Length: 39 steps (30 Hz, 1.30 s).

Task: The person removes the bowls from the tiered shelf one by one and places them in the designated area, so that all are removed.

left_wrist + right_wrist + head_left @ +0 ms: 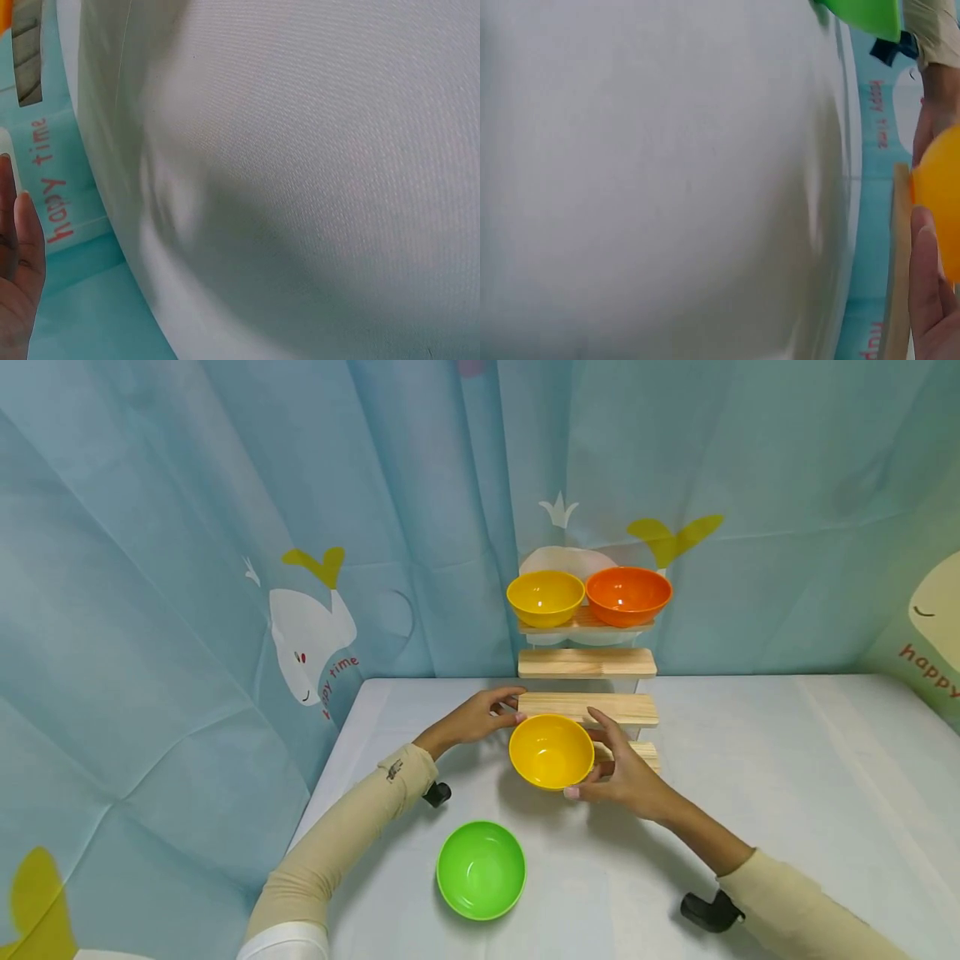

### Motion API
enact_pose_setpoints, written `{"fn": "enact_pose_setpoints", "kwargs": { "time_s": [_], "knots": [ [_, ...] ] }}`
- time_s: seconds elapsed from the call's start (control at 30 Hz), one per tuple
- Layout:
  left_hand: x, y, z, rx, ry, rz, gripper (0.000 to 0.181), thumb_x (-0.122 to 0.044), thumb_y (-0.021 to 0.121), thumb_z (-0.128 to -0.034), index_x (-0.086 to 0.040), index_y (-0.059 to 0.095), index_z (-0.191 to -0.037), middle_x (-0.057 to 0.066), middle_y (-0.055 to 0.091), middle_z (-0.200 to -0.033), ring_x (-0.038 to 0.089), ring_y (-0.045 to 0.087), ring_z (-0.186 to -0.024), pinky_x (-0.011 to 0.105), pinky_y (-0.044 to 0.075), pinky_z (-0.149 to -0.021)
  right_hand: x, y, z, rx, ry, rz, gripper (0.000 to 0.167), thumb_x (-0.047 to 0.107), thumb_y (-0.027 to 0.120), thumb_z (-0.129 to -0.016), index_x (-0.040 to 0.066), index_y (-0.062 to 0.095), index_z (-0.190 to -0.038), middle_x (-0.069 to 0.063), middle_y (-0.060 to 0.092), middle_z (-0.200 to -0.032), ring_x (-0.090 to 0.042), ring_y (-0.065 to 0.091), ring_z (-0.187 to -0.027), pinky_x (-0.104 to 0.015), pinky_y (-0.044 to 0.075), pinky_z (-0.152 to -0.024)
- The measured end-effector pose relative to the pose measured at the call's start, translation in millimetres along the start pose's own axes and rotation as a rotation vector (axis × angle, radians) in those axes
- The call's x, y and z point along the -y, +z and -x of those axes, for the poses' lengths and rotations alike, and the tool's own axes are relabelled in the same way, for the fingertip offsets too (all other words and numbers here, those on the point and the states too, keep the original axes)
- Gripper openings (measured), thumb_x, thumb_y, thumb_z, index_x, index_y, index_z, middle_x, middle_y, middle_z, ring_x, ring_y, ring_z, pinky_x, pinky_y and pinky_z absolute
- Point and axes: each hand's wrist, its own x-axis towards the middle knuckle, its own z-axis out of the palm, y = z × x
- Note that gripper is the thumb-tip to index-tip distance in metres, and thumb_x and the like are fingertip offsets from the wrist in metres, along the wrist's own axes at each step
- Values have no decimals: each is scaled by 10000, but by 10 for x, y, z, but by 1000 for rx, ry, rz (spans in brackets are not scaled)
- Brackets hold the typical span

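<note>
Red "happy time" lettering (340,683) marks the curtain (187,568), centre-left; mid-frame, the right hand (621,770) grips a yellow bowl (551,752), the left hand (476,717), fingers parted, beside it.

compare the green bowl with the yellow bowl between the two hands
Colour: the green bowl is bright green; the yellow bowl is warm yellow.
Support: the green bowl sits on the white table; the yellow bowl is held up by the right hand, in front of the wooden rack.
Shared: both are round and empty.
</note>
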Motion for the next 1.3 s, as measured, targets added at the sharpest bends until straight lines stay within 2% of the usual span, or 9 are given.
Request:
{"fn": "enact_pose_setpoints", "kwargs": {
  "time_s": [0.1,0.2,0.3,0.37,0.5,0.67,0.93,1.3],
  "knots": [
    [1,3,-9,6,7,-1,589,-326,618,-1016,-115,428,-1533,122,591,-1364,240,611,-1142,355,527,-964,-2,70,-22,-24,17,-3,1219,181,879,-787,167,-13,-1618,-303,270,-1543,-338,669,-1035,-318,591,-867],
    [-5,2,-13,6,11,-3,582,-318,619,-1016,-124,432,-1532,121,593,-1362,238,612,-1145,357,524,-972,-4,120,-38,-47,21,12,1236,204,898,-764,174,4,-1617,-272,228,-1583,-416,575,-1217,-426,556,-967],
    [-13,-1,-9,4,13,-8,576,-315,617,-1018,-131,433,-1532,123,594,-1364,237,615,-1146,356,523,-974,-12,161,-56,-64,29,47,1257,244,916,-737,163,20,-1616,-224,230,-1605,-434,439,-1352,-558,461,-1062],
    [-12,-1,-5,5,11,-8,577,-319,616,-1018,-132,433,-1532,123,594,-1363,237,617,-1142,353,526,-968,-17,185,-66,-68,36,63,1270,257,921,-724,152,21,-1614,-205,281,-1583,-413,436,-1347,-603,416,-1084],
    [-11,-2,0,8,9,-9,583,-323,613,-1019,-122,428,-1534,125,596,-1359,237,615,-1131,352,532,-951,-12,225,-90,-80,42,68,1281,263,925,-711,143,23,-1612,-194,357,-1534,-379,478,-1300,-576,427,-1069],
    [-18,-7,0,7,18,-8,587,-311,613,-1021,-103,422,-1535,128,599,-1353,240,616,-1126,360,527,-964,5,246,-113,-101,42,72,1243,267,922,-712,142,70,-1608,-188,369,-1525,-375,497,-1276,-530,458,-1036],
    [-20,-3,0,2,24,4,568,-286,620,-1018,-93,440,-1521,136,608,-1333,236,627,-1113,339,530,-961,-1,254,-124,-100,42,67,1170,247,919,-715,139,146,-1587,-178,374,-1519,-379,497,-1275,-525,459,-1034],
    [-21,-3,-7,-13,-5,86,558,-269,662,-992,-114,480,-1496,132,626,-1312,222,640,-1071,306,542,-887,36,214,-94,-82,5,37,1123,214,916,-715,144,189,-1568,-168,390,-1493,-368,515,-1247,-487,470,-1009]
  ]
}}
